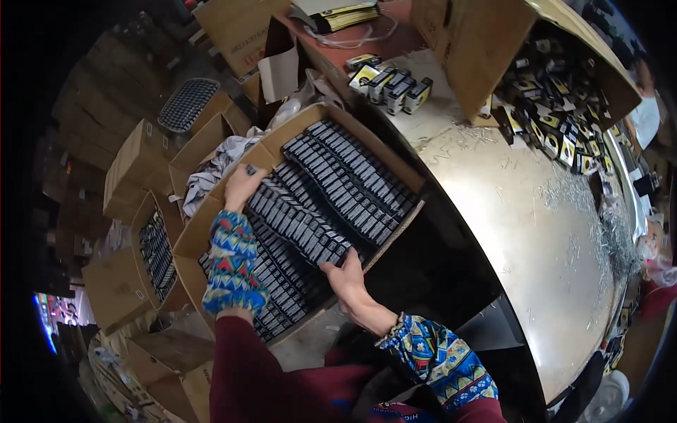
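A large open cardboard carton (293,125) in front of me is packed with rows of small black-and-grey boxes (345,169). One long row of these boxes (300,222) lies between my hands, slightly bent and raised over its neighbours. At its far left end, my left hand (243,187) is closed, with the fingers partly hidden behind the row. My right hand (345,278) presses the near right end, thumb up against the last box. Patterned blue sleeve covers reach over both forearms.
To the right stands a worktable (486,190) scattered with thin clear slivers. Several small black-and-yellow boxes (398,92) stand on its far part. A tipped carton (486,49) spills many more. Left of me are other open cartons (116,292) and a crumpled grey cloth (218,166).
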The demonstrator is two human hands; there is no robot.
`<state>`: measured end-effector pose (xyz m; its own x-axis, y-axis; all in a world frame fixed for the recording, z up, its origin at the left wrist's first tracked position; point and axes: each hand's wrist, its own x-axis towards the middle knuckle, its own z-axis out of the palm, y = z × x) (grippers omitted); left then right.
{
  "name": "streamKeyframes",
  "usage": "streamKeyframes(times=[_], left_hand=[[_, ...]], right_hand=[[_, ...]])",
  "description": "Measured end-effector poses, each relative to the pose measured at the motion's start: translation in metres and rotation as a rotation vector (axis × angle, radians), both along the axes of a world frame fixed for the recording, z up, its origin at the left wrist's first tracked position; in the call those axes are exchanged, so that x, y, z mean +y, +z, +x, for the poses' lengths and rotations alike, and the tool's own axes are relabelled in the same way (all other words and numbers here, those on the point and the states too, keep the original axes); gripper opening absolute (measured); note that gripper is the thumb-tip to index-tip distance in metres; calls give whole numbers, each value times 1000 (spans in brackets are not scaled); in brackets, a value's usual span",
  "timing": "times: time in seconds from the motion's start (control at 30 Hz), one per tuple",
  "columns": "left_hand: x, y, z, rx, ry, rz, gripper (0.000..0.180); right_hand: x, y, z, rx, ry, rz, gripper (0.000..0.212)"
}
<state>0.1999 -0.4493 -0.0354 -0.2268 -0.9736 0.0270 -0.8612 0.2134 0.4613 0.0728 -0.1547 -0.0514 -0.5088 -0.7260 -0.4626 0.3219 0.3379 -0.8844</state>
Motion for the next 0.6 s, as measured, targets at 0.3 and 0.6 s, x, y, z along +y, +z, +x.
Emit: streamKeyframes(times=[0.3,0.6], left_hand=[[46,-51,-55,-207,-283,-107,85],[213,-52,-34,-39,-800,-53,79]], right_hand=[[-26,6,-8,-546,-327,110,45],[-18,15,-26,-627,-172,166,70]])
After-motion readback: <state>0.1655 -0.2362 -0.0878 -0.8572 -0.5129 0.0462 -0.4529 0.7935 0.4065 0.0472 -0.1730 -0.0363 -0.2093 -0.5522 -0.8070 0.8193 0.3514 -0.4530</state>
